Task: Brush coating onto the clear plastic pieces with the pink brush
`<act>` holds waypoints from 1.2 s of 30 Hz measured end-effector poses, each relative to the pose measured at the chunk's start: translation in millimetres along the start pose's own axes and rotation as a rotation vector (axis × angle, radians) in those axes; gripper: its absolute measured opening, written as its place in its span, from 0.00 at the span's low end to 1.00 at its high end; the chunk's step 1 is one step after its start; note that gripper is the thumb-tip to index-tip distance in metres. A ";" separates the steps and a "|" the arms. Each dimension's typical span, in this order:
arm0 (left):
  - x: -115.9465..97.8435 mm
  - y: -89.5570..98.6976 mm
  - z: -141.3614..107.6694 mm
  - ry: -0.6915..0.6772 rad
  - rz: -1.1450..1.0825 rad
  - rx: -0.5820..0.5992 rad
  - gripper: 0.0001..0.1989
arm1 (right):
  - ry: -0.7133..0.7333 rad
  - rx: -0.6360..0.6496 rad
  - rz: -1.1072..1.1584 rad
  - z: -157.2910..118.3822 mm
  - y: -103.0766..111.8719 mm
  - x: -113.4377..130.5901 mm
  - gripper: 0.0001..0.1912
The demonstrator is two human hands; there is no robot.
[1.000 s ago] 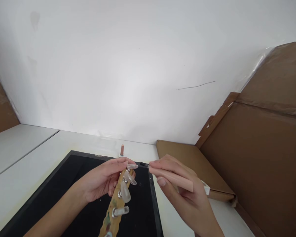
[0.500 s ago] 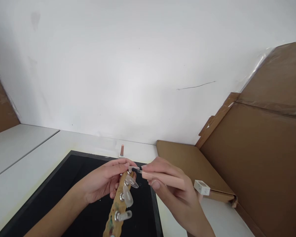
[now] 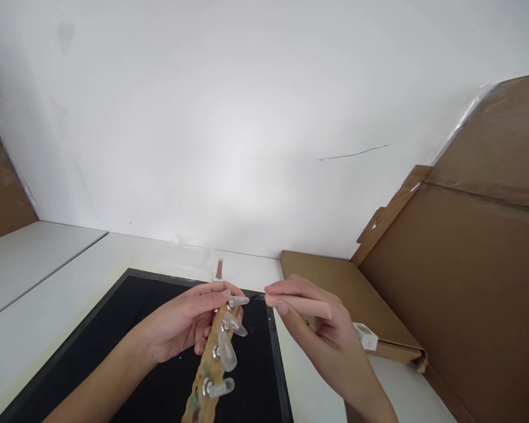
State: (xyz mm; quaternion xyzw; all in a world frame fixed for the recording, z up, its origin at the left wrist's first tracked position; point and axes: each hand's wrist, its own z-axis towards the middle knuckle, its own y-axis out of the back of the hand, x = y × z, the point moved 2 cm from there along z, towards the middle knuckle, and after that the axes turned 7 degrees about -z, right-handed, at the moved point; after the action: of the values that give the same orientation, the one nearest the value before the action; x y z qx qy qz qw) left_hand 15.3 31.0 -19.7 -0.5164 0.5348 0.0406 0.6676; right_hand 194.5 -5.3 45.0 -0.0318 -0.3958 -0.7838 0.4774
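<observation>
My left hand (image 3: 194, 314) is closed around the far end of a wooden nail display stick (image 3: 206, 369). Several clear false nails stand on silver mounts along its right side; one false nail (image 3: 228, 352) is near the middle, and the farthest nail (image 3: 238, 300) lies by my left fingertips. My right hand (image 3: 321, 335) pinches the pale pink cap of a nail polish brush (image 3: 306, 306). The thin brush end points left toward the farthest nail, with a small gap between them. Its bristles are hard to make out against the dark mat.
Under my hands lies a black mat (image 3: 150, 305) on the white table. Behind it stands a small bottle with a pink cap (image 3: 219, 269). To the right are a flat cardboard box (image 3: 335, 276), a small white block (image 3: 367, 336) and a tall cardboard panel (image 3: 476, 264).
My right hand has drawn the brush back to the right, off the farthest nail. The left hand and the stick have barely moved.
</observation>
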 end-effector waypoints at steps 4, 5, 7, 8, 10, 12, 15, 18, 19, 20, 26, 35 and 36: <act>0.0 0.5 -0.4 -0.005 0.001 -0.002 0.11 | 0.057 -0.051 0.006 -1.8 2.4 1.5 0.12; 0.1 0.4 -0.4 -0.002 0.000 -0.008 0.11 | 0.079 -0.045 0.031 -1.9 2.0 2.7 0.12; 0.3 -0.2 -0.2 0.002 -0.002 -0.017 0.10 | 0.121 -0.017 0.097 -2.1 -0.1 5.3 0.12; 0.5 -0.6 0.0 0.004 -0.002 -0.020 0.10 | 0.135 0.005 0.127 -2.2 -1.7 6.3 0.13; 0.9 -1.4 0.6 0.008 0.001 -0.022 0.09 | 0.124 0.050 0.164 -2.5 -4.9 7.0 0.14; 1.6 -1.7 1.2 0.014 0.005 -0.024 0.09 | 0.066 0.078 0.159 -3.1 -7.1 5.7 0.14; 2.2 -1.3 1.8 0.015 0.014 -0.030 0.10 | -0.026 0.094 0.124 -4.2 -7.4 2.3 0.11; 2.3 -0.3 1.9 0.015 0.024 -0.042 0.12 | -0.027 0.092 0.115 -4.5 -5.8 0.3 0.11; 2.2 0.0 1.8 0.014 0.027 -0.048 0.13 | -0.023 0.088 0.108 -4.4 -5.2 -0.2 0.11; 2.2 0.2 1.8 0.011 0.029 -0.053 0.13 | -0.022 0.083 0.098 -4.4 -4.6 -0.8 0.11; 2.0 -0.8 0.5 0.011 0.032 -0.063 0.14 | -0.032 0.073 0.023 -4.5 -2.0 -3.0 0.09; -0.3 -0.7 -1.9 0.015 0.033 -0.033 0.13 | 0.045 -0.006 -0.031 -1.5 4.0 -1.0 0.10; -0.4 -0.8 -1.5 0.016 0.032 -0.035 0.13 | 0.073 -0.011 0.003 -1.4 3.7 0.1 0.11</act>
State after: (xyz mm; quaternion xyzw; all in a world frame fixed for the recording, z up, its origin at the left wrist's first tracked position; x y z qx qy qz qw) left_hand 14.6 29.8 -18.7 -0.5197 0.5475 0.0567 0.6534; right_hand 197.8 -7.1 46.3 -0.0064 -0.3736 -0.7858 0.4928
